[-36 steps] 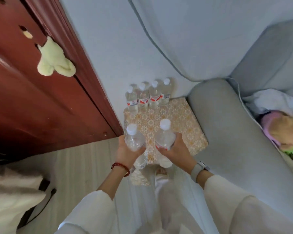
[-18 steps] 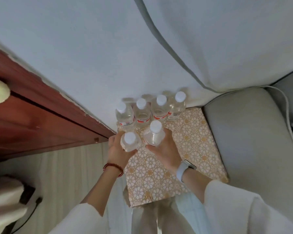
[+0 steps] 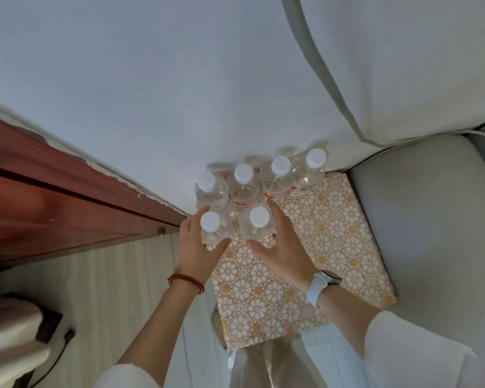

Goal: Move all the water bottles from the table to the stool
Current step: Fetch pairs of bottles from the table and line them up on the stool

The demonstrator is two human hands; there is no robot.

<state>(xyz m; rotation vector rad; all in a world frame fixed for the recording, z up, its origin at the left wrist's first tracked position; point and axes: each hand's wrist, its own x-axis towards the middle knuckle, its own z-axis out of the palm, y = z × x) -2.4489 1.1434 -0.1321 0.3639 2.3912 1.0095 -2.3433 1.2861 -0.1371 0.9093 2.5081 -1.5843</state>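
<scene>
Six bottles stand upright on the stool (image 3: 300, 264), whose top is covered in a gold and white flower pattern. Four of them, the back row (image 3: 261, 180), line up along the far edge against the wall (image 3: 151, 79), touching one another. Two more stand just in front: the left bottle (image 3: 214, 229) and the right bottle (image 3: 256, 225), near each other but apart.

Left hand (image 3: 198, 252) cups the left bottle, its thumb and fingers spread along either side with straight fingers, not clamped. Right hand (image 3: 284, 247) flanks the right bottle likewise, fingers extended along its right side, thumb stretched below it; whether either palm still touches plastic I cannot tell.

A red bead bracelet (image 3: 186, 281) circles the left wrist, a white watch (image 3: 319, 284) the right. A grey sofa arm (image 3: 431, 233) sits beside the stool, a red-brown door (image 3: 53, 205) to the left.
</scene>
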